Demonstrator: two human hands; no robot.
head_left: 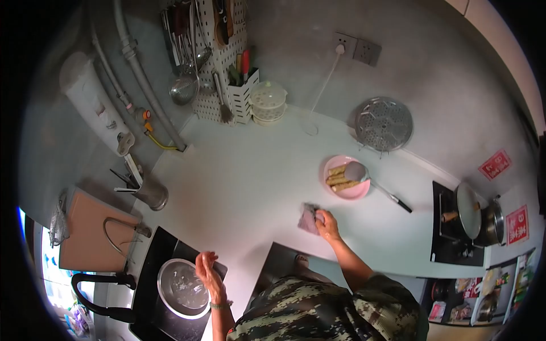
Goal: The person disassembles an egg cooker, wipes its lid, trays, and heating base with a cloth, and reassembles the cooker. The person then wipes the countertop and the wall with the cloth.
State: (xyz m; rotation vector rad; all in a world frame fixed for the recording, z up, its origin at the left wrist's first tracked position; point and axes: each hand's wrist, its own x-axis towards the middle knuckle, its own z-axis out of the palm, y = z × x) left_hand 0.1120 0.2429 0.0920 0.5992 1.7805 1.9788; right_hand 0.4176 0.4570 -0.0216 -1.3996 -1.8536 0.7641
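My right hand point(327, 225) is closed on a greyish-purple cloth point(309, 219), which lies bunched against the white countertop near its front edge. My left hand point(209, 274) is raised beside the sink, its fingers loosely bent and apart with nothing visible in them. Just left of and below that hand, a metal bowl point(183, 288) with water or wet bits in it sits in the black sink point(153, 256). Beyond the cloth stands a pink plate point(348, 194) holding several yellowish-brown stick-shaped pieces point(336, 177). A ladle point(356, 171) rests across the plate, handle pointing right.
On the right is a black stove point(441, 244) with a lidded pot point(492, 223). A utensil holder point(152, 193), pink cutting board point(94, 233) and black faucet point(85, 278) stand left. At the back are a pegboard point(207, 105), pale steamer container point(268, 102) and round metal rack point(384, 123).
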